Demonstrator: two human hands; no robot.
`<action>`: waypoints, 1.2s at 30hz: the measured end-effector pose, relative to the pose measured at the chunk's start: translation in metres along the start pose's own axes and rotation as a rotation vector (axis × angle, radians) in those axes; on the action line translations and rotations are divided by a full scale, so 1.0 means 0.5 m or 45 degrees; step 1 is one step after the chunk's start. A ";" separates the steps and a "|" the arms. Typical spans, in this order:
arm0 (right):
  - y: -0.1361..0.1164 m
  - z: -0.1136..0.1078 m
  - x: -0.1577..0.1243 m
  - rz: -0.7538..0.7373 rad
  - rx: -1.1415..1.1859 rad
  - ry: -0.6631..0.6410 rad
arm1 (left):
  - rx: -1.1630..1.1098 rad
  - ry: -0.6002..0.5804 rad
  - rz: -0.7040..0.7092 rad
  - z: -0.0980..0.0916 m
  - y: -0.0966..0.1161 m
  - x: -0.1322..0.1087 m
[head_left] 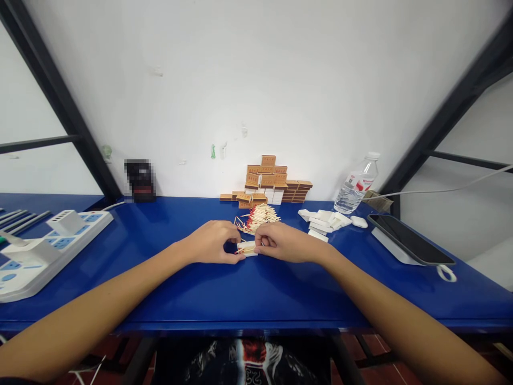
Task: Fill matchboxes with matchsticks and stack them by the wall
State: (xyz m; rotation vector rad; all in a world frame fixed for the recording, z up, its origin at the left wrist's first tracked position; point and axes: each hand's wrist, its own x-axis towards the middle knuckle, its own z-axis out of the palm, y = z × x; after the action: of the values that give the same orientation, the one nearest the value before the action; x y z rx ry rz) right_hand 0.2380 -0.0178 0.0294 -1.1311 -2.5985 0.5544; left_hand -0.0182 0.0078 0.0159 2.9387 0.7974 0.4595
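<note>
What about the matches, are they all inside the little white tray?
No, a big heap of matches lies on the blue table, just beyond the little white tray.

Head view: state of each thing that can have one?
White tray: open-topped, some matches inside
Match pile: loose
Matchboxes: stacked
White pieces: loosely piled
Bottle: capped, partly filled
Phone: screen dark
White case: looks shut
Power strip: adapters plugged in
Left hand: at tray's left end
Right hand: curled at tray's right end
</note>
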 end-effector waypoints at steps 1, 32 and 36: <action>0.000 0.000 0.001 -0.012 -0.008 0.022 | -0.002 0.001 -0.002 0.000 0.001 0.000; -0.009 0.048 0.024 -0.182 0.042 0.051 | -0.010 0.023 0.052 0.002 0.011 0.001; -0.012 0.036 0.015 -0.117 -0.001 0.089 | 0.012 0.009 0.043 0.001 0.009 0.001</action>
State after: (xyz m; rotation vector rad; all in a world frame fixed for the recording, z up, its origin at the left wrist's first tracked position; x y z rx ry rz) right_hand 0.2222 -0.0205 0.0166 -1.0062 -2.5755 0.4850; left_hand -0.0154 0.0041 0.0164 2.9655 0.7536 0.4698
